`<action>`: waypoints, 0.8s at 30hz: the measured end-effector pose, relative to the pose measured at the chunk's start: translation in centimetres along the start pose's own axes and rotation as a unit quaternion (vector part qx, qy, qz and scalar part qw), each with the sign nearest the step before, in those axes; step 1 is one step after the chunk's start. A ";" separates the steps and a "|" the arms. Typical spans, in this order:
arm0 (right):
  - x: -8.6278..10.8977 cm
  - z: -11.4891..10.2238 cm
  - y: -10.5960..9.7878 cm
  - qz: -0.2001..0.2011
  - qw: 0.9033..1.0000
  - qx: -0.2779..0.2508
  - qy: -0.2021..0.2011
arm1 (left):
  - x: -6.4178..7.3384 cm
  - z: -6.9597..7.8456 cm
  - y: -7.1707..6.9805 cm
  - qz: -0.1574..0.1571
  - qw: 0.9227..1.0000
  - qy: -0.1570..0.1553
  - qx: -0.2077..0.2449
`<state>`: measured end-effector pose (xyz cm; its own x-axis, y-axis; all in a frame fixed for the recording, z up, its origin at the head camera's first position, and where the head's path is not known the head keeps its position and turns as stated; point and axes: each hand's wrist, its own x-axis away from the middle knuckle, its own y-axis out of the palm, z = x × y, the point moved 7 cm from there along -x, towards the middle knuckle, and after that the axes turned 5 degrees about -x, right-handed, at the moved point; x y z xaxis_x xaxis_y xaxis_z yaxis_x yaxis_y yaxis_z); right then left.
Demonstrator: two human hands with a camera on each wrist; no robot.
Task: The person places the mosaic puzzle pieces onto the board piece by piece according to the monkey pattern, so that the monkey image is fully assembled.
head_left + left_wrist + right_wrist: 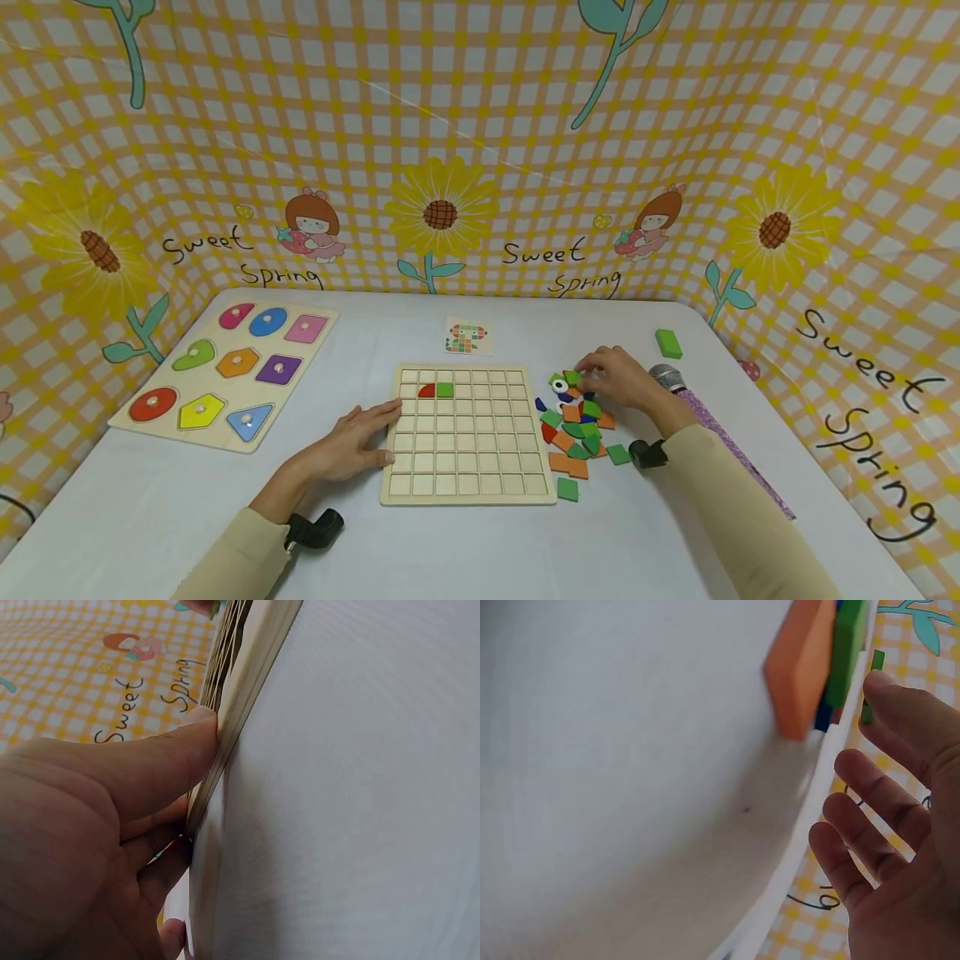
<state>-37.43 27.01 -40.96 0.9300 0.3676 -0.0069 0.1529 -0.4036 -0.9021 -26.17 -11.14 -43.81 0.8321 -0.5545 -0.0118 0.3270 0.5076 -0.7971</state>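
Note:
A wooden grid board (pixel 468 460) lies flat at the table's middle, holding a red quarter-round piece (pixel 427 392) and a green square tile (pixel 446 390) in adjoining cells near the top. Along the board's left edge rest the fingertips and thumb of my left hand (pixel 348 443); in the left wrist view the thumb (pixel 176 754) touches its side. Over the far end of a loose pile of coloured pieces (pixel 572 414), my right hand (pixel 621 382) pinches a thin green tile (pixel 878 658) between thumb and index finger. Its other fingers are spread.
Behind the board lies a small picture card (pixel 470 337). A knobbed shape puzzle (pixel 288 398) is at the left. On the right are a green block (pixel 667 343) and a microphone (pixel 723 437) with a glittery purple handle. Patterned cloth (pixel 442 108) rises behind the table.

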 end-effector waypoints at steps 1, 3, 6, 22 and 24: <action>0.0 -0.2 -0.1 0.002 1.000 -0.003 -0.001 | 0.0 0.0 0.0 -0.001 1.000 0.001 0.001; 0.1 -0.8 -0.2 0.006 1.000 -0.012 -0.002 | 0.0 -0.1 0.0 -0.001 1.000 0.002 0.000; 0.1 -2.3 -0.2 0.010 1.000 -0.018 -0.015 | 0.0 -0.1 -0.1 0.001 1.000 0.002 -0.002; -1.1 -12.7 3.5 0.014 0.995 -0.008 -0.097 | 0.1 -0.1 0.0 0.005 1.000 0.008 -0.002; -1.4 -13.7 4.1 0.010 0.995 -0.006 -0.102 | 0.2 -0.1 0.0 0.004 1.000 0.008 0.000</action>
<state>-33.53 13.32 -38.71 0.8455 0.5216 -0.1142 0.1397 -0.4227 -0.8955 -26.08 -11.27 -43.87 0.8275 -0.5608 -0.0270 0.3212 0.5123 -0.7964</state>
